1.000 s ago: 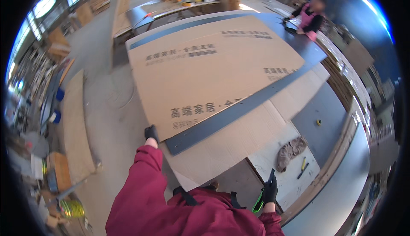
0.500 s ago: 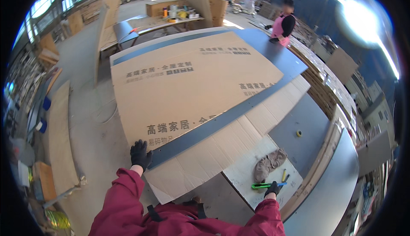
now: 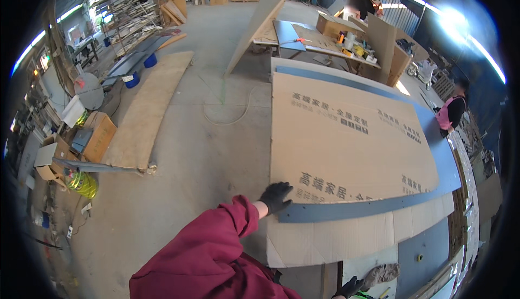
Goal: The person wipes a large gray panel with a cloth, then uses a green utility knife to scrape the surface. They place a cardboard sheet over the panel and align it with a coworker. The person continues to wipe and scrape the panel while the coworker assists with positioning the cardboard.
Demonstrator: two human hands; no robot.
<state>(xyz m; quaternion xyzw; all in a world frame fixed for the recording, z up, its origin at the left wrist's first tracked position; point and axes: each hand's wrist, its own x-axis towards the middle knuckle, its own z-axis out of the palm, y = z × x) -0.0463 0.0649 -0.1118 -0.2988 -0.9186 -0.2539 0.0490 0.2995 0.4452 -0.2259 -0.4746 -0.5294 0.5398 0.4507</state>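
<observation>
My left hand [image 3: 276, 197], in a black glove, rests with fingers stretched out on the near left corner of a large brown cardboard sheet [image 3: 346, 153]. The sheet lies on a blue-grey panel [image 3: 346, 212], whose edge strip shows along the near side. Beneath the panel spreads another layer of cardboard [image 3: 336, 243]. At the lower edge, my right hand [image 3: 351, 286], gloved in black, is apart from the sheet, its fingers seemingly extended. Close by are a green tool [image 3: 363, 294], mostly cut off by the picture's edge, and a crumpled grey-brown rag [image 3: 382, 275].
A roll of tape [image 3: 419, 257] sits on a dark panel at right. A co-worker in a pink apron [image 3: 452, 112] stands beyond the far right corner. Behind is a cluttered worktable [image 3: 325, 41] with a leaning board [image 3: 254, 31]. A long plywood board [image 3: 149, 109] lies at left.
My view has swung left, so everything sits farther right. My right hand was over the green tool and now shows to its left. My left hand stays at the cardboard corner.
</observation>
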